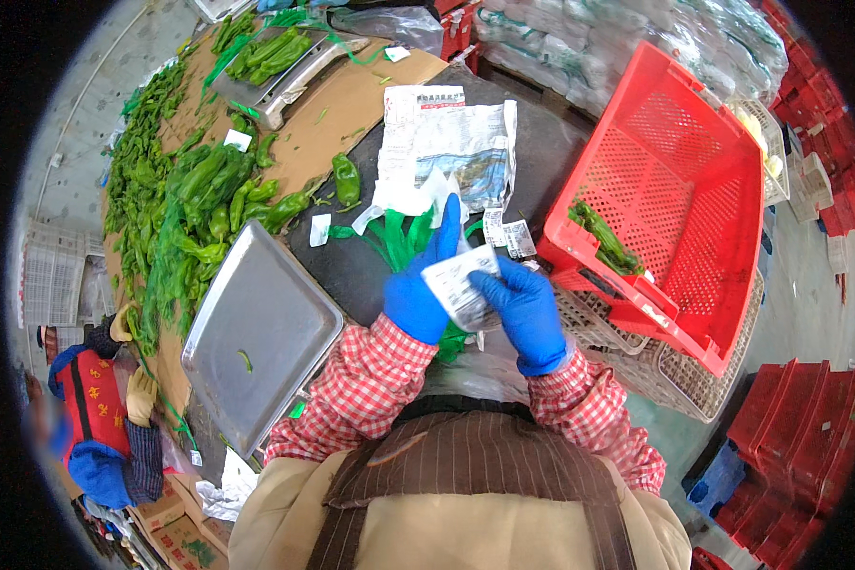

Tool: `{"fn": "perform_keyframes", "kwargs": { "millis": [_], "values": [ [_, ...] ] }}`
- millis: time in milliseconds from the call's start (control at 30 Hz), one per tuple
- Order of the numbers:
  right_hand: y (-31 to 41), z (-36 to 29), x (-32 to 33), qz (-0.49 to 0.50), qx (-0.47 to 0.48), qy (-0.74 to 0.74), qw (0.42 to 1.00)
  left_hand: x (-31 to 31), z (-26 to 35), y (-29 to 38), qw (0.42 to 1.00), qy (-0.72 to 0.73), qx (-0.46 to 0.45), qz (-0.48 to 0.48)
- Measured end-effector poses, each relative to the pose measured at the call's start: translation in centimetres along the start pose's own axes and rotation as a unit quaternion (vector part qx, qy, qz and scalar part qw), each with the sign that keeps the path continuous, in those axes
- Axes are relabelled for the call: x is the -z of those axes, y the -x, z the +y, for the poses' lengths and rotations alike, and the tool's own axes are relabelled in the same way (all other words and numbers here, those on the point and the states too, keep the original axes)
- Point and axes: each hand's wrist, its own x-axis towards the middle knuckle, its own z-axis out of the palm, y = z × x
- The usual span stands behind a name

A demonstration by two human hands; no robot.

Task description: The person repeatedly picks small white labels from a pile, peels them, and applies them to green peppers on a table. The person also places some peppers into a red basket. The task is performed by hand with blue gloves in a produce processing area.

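Both my hands wear blue gloves. My right hand [531,313] pinches a white printed label [462,281] between thumb and fingers. Behind the label's left edge is my left hand [417,303], one finger pointing up; its other fingers are partly hidden, so its grip is unclear. Beneath my hands, green mesh netting [399,239] lies on the dark tabletop [360,274]. Just beyond it is a printed newspaper sheet [463,135], with small printed labels [519,239] at its lower right. A single green pepper [345,179] rests left of the paper.
To the left are a metal scale tray [263,335] and a pile of green peppers [206,185]. Another scale [285,96] holds peppers farther back. At right, a tilted red crate [655,299] contains a green bundle [605,239]. A co-worker [100,413] in gloves stands far left.
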Motion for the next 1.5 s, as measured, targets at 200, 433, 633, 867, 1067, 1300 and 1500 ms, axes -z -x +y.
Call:
{"fn": "perform_keyframes", "kwargs": {
  "millis": [200, 433, 633, 867, 1067, 1300, 1500],
  "values": [
    [-0.3, 1.4, 2.6, 0.099, -0.032, -0.044, 0.994, 1.7, -2.2, -1.5, 0.952, 0.297, 0.076, 0.016],
    [0.5, 0.3, 3.2, 0.003, -0.025, 0.018, 1.0, 3.7, -0.1, -0.5, 0.968, 0.235, 0.037, -0.077],
    [0.7, 0.3, 4.3, 0.072, -0.071, -0.033, 0.994, 4.1, 0.0, -0.7, 0.884, 0.445, 0.125, -0.066],
    [1.9, 0.8, 4.9, 0.035, -0.05, 0.025, 0.998, 0.1, 0.6, 1.4, 0.925, 0.368, 0.076, -0.06],
    [4.4, 1.1, 8.5, 0.124, -0.089, 0.041, 0.987, -3.5, -1.2, 2.0, 0.931, 0.303, 0.177, -0.1],
    [5.3, 4.1, 10.0, 0.031, -0.157, 0.078, 0.984, -5.9, -0.5, 1.6, 0.976, 0.187, -0.027, -0.113],
    [5.4, 9.6, 12.5, 0.095, -0.167, 0.068, 0.979, -3.0, -3.1, -2.9, 0.997, -0.041, 0.057, 0.017]
  ]
}}
